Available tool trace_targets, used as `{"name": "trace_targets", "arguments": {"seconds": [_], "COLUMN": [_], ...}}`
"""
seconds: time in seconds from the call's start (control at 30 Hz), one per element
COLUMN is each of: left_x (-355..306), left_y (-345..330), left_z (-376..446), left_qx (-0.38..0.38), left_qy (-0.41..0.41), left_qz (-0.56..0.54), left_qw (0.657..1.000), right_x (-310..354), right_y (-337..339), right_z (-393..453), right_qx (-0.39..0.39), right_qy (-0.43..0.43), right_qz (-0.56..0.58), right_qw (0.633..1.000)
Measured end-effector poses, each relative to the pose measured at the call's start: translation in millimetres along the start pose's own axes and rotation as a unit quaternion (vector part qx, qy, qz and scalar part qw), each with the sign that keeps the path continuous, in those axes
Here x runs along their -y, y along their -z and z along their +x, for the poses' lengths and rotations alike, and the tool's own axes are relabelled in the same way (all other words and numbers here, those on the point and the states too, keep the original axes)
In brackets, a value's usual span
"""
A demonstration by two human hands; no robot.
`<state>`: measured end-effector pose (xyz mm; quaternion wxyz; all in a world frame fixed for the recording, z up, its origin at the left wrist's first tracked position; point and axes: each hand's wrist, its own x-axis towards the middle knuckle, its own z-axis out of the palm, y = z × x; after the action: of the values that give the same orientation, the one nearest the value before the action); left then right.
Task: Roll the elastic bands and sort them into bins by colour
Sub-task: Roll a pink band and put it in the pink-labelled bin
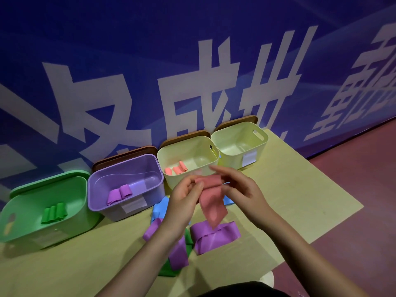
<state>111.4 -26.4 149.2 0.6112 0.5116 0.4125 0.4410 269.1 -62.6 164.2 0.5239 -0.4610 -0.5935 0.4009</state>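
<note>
Both hands, left hand (186, 195) and right hand (242, 189), pinch top of pink band (211, 202) above table (300, 202); tail hangs. Roll tight, edges aligned, then drop in bin with pink rolls (192, 151).

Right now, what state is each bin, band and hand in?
Green plastic bin: open, holds rolled green bands.
Purple plastic bin: open, holds rolled purple bands.
Left cream bin: open, holds rolled pink bands.
Right cream bin: open, looks empty.
Pink elastic band: partly rolled, tail hanging.
Left hand: pinches the band.
Right hand: holds the band.
Purple loose bands: unrolled on the table.
</note>
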Motion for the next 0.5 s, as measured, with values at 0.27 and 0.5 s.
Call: {"name": "trace_targets", "arguments": {"seconds": [0.27, 0.5], "left_x": [-9.6, -19.2], "left_y": [-5.7, -8.6], "left_z": [-7.9, -4.7], "left_qx": [-0.017, 0.034], "left_qy": [-0.091, 0.001], "left_qz": [0.074, 0.014], "left_qw": [0.993, 0.999], "right_x": [3.4, 5.4], "right_y": [-2.2, -8.1], "right_z": [-0.4, -6.9], "right_qx": [-0.058, -0.085], "right_qy": [-0.04, -0.046], "right_qz": [-0.017, 0.013], "right_qw": [0.997, 0.995]}}
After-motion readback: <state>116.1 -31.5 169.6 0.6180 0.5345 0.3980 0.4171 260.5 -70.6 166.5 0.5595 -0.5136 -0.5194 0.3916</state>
